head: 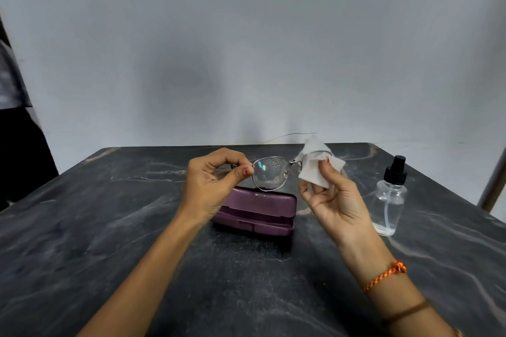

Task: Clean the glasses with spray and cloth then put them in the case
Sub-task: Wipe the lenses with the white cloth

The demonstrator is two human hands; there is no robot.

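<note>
Thin metal-framed glasses hang in the air above the table, with droplets on the visible lens. My left hand pinches the frame's left edge between thumb and fingers. My right hand holds a white cloth wrapped over the other lens, which is hidden by it. One temple arm sticks up behind the cloth. A purple glasses case lies on the table just under the glasses, its lid slightly ajar. A clear spray bottle with a black nozzle stands upright to the right of my right hand.
The dark marbled table runs back to a grey wall. A metal pole leans at the right edge. A dark figure or cloth stands at the far left beside the table.
</note>
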